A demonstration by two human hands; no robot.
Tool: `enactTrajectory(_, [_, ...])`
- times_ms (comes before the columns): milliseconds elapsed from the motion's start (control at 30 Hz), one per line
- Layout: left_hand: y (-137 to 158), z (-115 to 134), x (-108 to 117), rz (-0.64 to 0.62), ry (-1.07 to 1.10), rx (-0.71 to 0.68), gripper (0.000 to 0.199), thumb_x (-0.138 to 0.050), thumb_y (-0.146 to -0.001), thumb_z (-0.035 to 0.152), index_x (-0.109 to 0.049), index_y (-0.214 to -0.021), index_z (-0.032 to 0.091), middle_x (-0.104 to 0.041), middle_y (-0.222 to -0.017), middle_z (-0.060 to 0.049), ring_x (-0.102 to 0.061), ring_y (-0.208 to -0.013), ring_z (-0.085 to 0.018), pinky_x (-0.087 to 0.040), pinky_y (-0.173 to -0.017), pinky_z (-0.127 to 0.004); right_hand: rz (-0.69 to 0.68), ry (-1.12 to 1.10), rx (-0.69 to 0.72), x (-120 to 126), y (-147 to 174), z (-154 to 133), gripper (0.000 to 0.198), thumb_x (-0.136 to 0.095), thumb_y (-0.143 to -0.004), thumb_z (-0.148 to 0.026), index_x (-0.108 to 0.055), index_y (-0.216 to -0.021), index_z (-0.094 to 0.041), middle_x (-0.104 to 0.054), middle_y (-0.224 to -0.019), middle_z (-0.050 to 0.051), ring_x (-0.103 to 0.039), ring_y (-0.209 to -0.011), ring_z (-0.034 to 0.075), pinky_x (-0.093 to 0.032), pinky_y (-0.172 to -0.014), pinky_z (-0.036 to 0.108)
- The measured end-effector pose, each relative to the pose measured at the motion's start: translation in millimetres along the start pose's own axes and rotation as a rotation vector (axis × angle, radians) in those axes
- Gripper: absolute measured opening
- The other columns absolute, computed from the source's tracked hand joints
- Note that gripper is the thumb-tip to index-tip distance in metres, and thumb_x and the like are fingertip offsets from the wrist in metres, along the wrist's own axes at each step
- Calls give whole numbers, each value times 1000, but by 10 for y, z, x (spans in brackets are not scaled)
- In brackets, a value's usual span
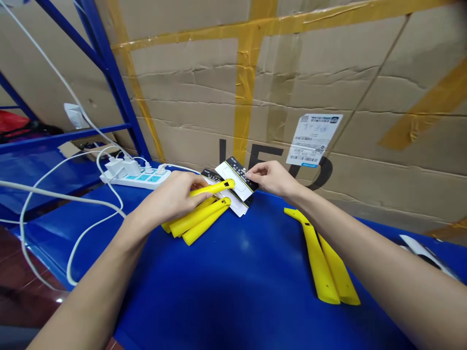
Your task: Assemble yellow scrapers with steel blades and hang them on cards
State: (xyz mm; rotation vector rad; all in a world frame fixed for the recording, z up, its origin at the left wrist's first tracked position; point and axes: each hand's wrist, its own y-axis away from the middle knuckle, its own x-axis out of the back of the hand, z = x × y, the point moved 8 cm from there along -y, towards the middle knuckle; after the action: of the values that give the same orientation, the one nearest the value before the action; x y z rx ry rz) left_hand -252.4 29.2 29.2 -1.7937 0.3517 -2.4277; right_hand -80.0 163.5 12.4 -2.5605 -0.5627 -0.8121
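My left hand point(177, 197) is closed around a yellow plastic handle-shaped piece point(219, 186), whose slotted narrow end points right. Just below it, several similar yellow pieces point(204, 226) lie in a pile on the blue surface. My right hand point(272, 178) pinches the right edge of a black-and-white printed card point(233, 177) between thumb and fingers. More cards point(239, 209) lie under that one, partly covered by it and by the yellow pieces. Beneath my right forearm are two yellow pieces point(323, 265) side by side, partly hidden by the arm.
A large taped cardboard box point(197, 102) with a shipping label point(314, 138) stands behind the blue tabletop point(219, 291). At left sit a white power strip point(146, 178) with plugs and looping white cables point(73, 238). A blue metal frame point(120, 97) rises there. A white object point(425, 250) lies far right.
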Motion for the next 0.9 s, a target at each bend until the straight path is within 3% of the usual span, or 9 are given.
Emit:
enactTrajectory(133, [10,-147,-8,-32,-96,70,40,-54,-90,53,-74,-104,21,-77,-92,-10,-67,-79,-27,-44,-68,-33,-6,1,7,-235,-137,0,10,-72,-81,-26,-76,-82,-17,-73,-75,6,-62,-73,18,-48,-68,32])
enactTrajectory(200, [14,-164,-51,-38,-120,77,43,-55,-89,55,-73,-109,21,-75,-92,-11,-67,-81,-29,-45,-72,-35,-7,9,6,-326,-187,13,6,-73,-80,-22,-75,-79,-17,-73,-75,6,-63,-73,18,-49,-71,32])
enactTrajectory(367, [30,-17,-227,7,-92,-30,73,-64,-81,64,-57,-141,24,-59,-137,-18,-55,-120,-41,-41,-102,-52,33,8,-23,-393,-251,160,6,-69,-83,-17,-72,-88,-15,-73,-77,7,-65,-70,16,-51,-75,33])
enactTrajectory(467, [26,29,-388,-42,-99,-47,64,-61,-87,54,-54,-144,26,-47,-150,-18,-42,-135,-43,-35,-109,-59,-6,-20,-24,-417,-241,247,13,-71,-83,-21,-72,-95,-14,-75,-79,6,-66,-65,15,-54,-73,32])
enactTrajectory(633, [-22,-19,-525,-97,-176,10,60,-49,-95,46,-46,-151,27,-36,-159,-15,-36,-143,-39,-36,-112,-58,13,-19,9,-296,-126,270,18,-75,-79,-19,-73,-97,-17,-76,-103,9,-71,-84,18,-57,-81,35])
enactTrajectory(767, [-17,-22,-535,-130,-235,13,64,-46,-96,52,-40,-155,28,-37,-160,-16,-39,-143,-39,-39,-111,-57,5,6,31,-185,49,253,13,-72,-81,-18,-74,-95,-18,-76,-99,7,-71,-83,18,-57,-83,35])
enactTrajectory(900, [6,92,-506,-56,-282,-29,63,-51,-95,51,-43,-153,29,-34,-161,-17,-37,-143,-42,-41,-109,-59,-20,18,48,-123,246,246,14,-72,-82,-19,-73,-96,-19,-77,-99,6,-71,-78,17,-56,-78,33])
